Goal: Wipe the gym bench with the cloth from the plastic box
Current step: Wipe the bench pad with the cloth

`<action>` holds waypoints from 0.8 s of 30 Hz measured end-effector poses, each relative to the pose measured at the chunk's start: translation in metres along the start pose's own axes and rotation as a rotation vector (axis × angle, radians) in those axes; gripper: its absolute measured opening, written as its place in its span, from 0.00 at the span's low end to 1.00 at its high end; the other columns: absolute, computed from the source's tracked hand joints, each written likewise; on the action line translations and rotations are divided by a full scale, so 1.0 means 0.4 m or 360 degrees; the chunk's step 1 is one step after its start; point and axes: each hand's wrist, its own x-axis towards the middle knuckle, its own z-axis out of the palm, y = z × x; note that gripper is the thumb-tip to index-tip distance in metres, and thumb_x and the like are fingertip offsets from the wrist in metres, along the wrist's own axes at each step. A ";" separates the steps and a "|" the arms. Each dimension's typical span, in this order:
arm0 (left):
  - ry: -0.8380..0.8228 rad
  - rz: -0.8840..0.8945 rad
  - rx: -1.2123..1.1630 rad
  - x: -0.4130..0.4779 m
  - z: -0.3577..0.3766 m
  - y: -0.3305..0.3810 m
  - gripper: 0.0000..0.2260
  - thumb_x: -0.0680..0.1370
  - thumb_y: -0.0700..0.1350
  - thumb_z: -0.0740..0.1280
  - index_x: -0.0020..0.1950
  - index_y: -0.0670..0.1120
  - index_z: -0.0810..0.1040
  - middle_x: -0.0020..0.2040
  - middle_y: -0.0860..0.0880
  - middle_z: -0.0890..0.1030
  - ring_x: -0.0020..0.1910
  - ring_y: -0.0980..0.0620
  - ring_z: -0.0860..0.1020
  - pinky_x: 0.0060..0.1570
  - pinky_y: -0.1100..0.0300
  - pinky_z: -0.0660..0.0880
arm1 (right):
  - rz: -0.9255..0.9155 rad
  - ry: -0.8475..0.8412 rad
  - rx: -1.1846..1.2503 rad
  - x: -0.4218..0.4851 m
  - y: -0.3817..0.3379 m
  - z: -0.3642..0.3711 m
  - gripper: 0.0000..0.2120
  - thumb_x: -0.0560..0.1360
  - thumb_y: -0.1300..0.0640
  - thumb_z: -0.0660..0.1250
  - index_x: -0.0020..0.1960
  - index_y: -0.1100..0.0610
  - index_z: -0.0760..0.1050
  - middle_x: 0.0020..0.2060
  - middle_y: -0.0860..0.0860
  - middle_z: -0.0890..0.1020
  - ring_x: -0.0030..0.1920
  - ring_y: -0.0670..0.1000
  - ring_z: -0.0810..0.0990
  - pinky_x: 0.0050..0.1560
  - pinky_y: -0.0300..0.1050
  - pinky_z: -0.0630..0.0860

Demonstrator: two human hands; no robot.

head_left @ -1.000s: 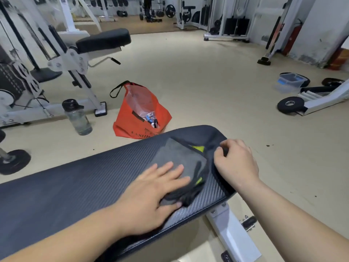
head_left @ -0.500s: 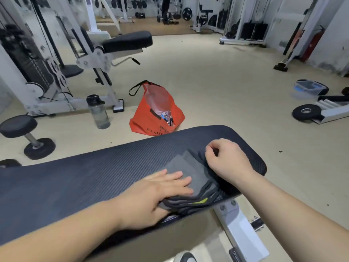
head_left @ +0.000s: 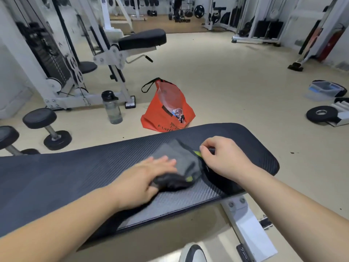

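A folded grey cloth (head_left: 181, 161) with yellow-green trim lies on the black padded gym bench (head_left: 85, 176), near its right end. My left hand (head_left: 149, 174) presses flat on the cloth's near left part, fingers spread and blurred by motion. My right hand (head_left: 222, 157) pinches the cloth's right edge at the yellow-green trim. The clear plastic box (head_left: 321, 90) with a blue lid sits on the floor at the far right, well away from both hands.
An orange bag (head_left: 166, 112) and a clear water bottle (head_left: 112, 107) stand on the floor behind the bench. Dumbbells (head_left: 47, 127) lie at the left, a white weight machine (head_left: 105, 59) beyond them. A weight plate (head_left: 321, 114) lies at the right. My shoe (head_left: 192, 253) shows below the bench.
The cloth has shifted left along the bench under my left hand. My right hand went from a fist on the cloth's edge to a pinch on the trim. The camera has tilted up.
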 end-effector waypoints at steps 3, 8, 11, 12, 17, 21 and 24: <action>0.0395 -0.0630 0.0065 0.045 0.027 0.030 0.24 0.79 0.46 0.63 0.75 0.59 0.68 0.79 0.58 0.63 0.80 0.56 0.57 0.80 0.54 0.49 | -0.0033 -0.0037 0.0023 -0.002 -0.002 0.002 0.11 0.80 0.48 0.63 0.50 0.51 0.83 0.48 0.45 0.83 0.52 0.49 0.81 0.55 0.52 0.80; 0.0055 -0.0006 0.0004 0.006 0.068 0.179 0.26 0.78 0.46 0.62 0.75 0.62 0.66 0.79 0.64 0.59 0.79 0.63 0.52 0.79 0.61 0.44 | -0.0070 -0.0014 0.0055 0.002 -0.013 0.009 0.11 0.79 0.49 0.64 0.49 0.51 0.84 0.48 0.46 0.84 0.52 0.49 0.82 0.56 0.53 0.80; -0.0058 0.0013 0.0107 0.044 0.019 0.073 0.28 0.76 0.42 0.61 0.74 0.61 0.67 0.79 0.62 0.62 0.79 0.63 0.55 0.80 0.58 0.47 | -0.0084 -0.0025 0.0073 -0.002 -0.013 0.007 0.10 0.79 0.49 0.64 0.49 0.50 0.84 0.48 0.45 0.84 0.53 0.49 0.82 0.56 0.53 0.80; 0.0029 -0.0181 0.0087 0.060 0.007 0.048 0.28 0.76 0.41 0.61 0.75 0.60 0.67 0.79 0.60 0.64 0.79 0.60 0.56 0.80 0.56 0.48 | -0.0085 -0.0027 0.0089 -0.002 -0.010 0.005 0.10 0.79 0.49 0.64 0.49 0.50 0.84 0.48 0.45 0.84 0.52 0.48 0.82 0.56 0.53 0.80; 0.0326 -0.0672 -0.0021 0.066 0.053 0.173 0.24 0.81 0.53 0.62 0.77 0.59 0.64 0.80 0.56 0.63 0.80 0.55 0.56 0.79 0.59 0.46 | -0.0108 0.0023 0.0151 -0.001 0.004 -0.004 0.09 0.80 0.51 0.65 0.51 0.49 0.84 0.49 0.44 0.84 0.52 0.45 0.81 0.57 0.48 0.79; -0.0070 -0.0501 -0.0742 -0.013 0.024 0.271 0.14 0.82 0.55 0.63 0.67 0.62 0.74 0.66 0.60 0.79 0.64 0.59 0.76 0.74 0.53 0.66 | -0.0119 -0.0139 0.0466 -0.013 -0.006 -0.025 0.11 0.80 0.50 0.66 0.47 0.52 0.85 0.44 0.46 0.87 0.43 0.44 0.83 0.50 0.44 0.79; -0.0002 -0.0639 -0.1511 -0.039 -0.045 0.274 0.10 0.83 0.47 0.63 0.62 0.49 0.80 0.57 0.49 0.86 0.58 0.49 0.83 0.66 0.45 0.75 | -0.0063 -0.0408 0.0700 -0.034 -0.018 -0.048 0.23 0.79 0.40 0.65 0.36 0.56 0.82 0.34 0.57 0.84 0.34 0.56 0.77 0.44 0.60 0.76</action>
